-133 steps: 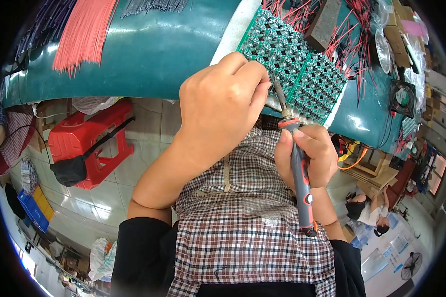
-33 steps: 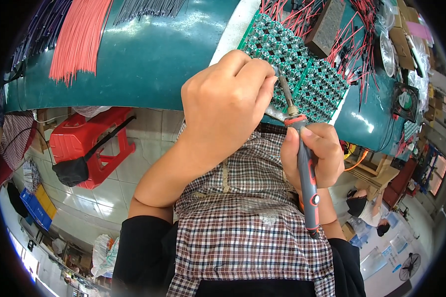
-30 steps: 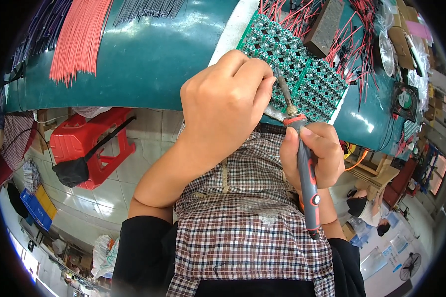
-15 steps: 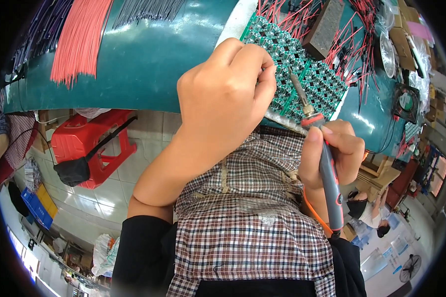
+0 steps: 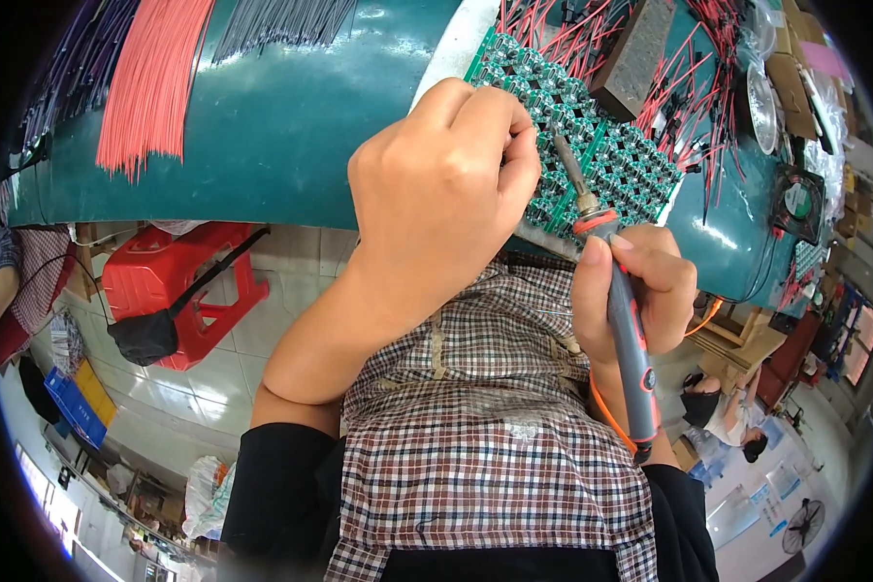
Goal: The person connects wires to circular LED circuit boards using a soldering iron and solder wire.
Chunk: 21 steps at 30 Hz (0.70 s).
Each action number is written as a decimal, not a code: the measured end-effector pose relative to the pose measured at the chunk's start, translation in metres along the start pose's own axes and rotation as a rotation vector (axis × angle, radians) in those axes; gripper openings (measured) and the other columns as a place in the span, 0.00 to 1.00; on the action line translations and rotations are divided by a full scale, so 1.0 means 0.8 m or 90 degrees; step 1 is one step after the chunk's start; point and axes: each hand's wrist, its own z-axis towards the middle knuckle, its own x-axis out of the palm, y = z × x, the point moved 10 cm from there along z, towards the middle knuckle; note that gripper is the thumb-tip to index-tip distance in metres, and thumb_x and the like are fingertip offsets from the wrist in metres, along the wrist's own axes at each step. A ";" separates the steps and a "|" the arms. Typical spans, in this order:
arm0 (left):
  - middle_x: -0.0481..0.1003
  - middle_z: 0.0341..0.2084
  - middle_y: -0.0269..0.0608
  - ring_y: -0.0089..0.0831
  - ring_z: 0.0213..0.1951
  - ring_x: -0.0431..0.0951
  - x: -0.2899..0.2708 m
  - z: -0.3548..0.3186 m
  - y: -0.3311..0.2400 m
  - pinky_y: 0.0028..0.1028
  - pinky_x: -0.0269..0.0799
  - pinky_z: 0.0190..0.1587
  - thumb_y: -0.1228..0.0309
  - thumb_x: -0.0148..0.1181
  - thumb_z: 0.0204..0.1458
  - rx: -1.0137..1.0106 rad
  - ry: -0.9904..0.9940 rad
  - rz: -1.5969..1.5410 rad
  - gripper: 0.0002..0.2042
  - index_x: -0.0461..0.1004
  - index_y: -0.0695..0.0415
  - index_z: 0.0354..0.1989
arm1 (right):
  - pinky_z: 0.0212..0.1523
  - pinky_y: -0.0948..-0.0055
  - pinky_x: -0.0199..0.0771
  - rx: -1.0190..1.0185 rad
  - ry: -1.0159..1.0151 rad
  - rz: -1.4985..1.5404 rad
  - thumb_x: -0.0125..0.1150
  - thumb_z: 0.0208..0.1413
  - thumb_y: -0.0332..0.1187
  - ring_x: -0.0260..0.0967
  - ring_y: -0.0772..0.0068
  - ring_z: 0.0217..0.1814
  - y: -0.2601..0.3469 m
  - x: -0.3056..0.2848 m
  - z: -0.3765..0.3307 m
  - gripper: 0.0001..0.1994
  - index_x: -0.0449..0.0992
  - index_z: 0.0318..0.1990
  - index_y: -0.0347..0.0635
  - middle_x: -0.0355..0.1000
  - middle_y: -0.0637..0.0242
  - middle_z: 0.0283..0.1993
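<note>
In my right hand (image 5: 650,281) is a soldering iron (image 5: 628,339) with a dark grey and red handle, held like a pen. Its metal tip points up and left over a panel of small green circuit boards (image 5: 611,160). My left hand (image 5: 446,175) is closed in a pinch at the panel's left part, close to the iron's tip. Whatever its fingertips grip is hidden behind the hand. Several red and black wires (image 5: 563,44) run out from the panel's far side, and a dark rectangular block (image 5: 634,60) lies on them.
Bundles of pink wires (image 5: 155,82), dark purple wires (image 5: 73,78) and grey wires (image 5: 286,21) lie on the green table (image 5: 291,136). At the right stand a small black fan (image 5: 796,201) and a round metal dish (image 5: 760,109). A red stool (image 5: 170,276) is below the table's left side.
My right hand has shifted left with the soldering iron, and its tip has moved closer to my left fingertips. The left hand stays nearly still.
</note>
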 end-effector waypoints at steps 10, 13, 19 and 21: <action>0.76 0.23 0.31 0.20 0.17 0.70 0.004 -0.002 -0.003 0.22 0.63 0.18 0.78 0.70 0.43 0.004 0.016 -0.005 0.06 0.79 0.55 0.28 | 0.18 0.75 0.70 -0.019 0.022 -0.070 0.73 0.45 0.23 0.70 0.70 0.20 0.012 0.004 -0.005 0.16 0.69 0.38 0.39 0.71 0.62 0.25; 0.76 0.23 0.33 0.23 0.21 0.76 0.005 -0.003 -0.003 0.22 0.66 0.20 0.78 0.70 0.44 0.012 0.017 -0.008 0.06 0.79 0.55 0.28 | 0.18 0.75 0.70 -0.044 0.019 -0.084 0.73 0.44 0.23 0.70 0.69 0.19 0.015 0.006 -0.007 0.17 0.69 0.38 0.40 0.71 0.62 0.26; 0.77 0.24 0.34 0.25 0.23 0.79 0.005 -0.003 0.000 0.23 0.69 0.22 0.78 0.70 0.44 0.012 0.013 -0.019 0.06 0.79 0.56 0.28 | 0.19 0.75 0.70 -0.012 0.041 -0.105 0.73 0.44 0.23 0.70 0.68 0.20 0.018 0.012 0.005 0.16 0.70 0.38 0.40 0.71 0.61 0.26; 0.77 0.24 0.34 0.25 0.23 0.78 0.003 -0.002 0.000 0.23 0.68 0.21 0.78 0.70 0.44 0.013 0.012 -0.017 0.06 0.79 0.56 0.28 | 0.19 0.74 0.71 0.006 0.028 -0.080 0.73 0.44 0.22 0.70 0.69 0.20 0.015 0.011 0.006 0.16 0.70 0.37 0.39 0.71 0.61 0.26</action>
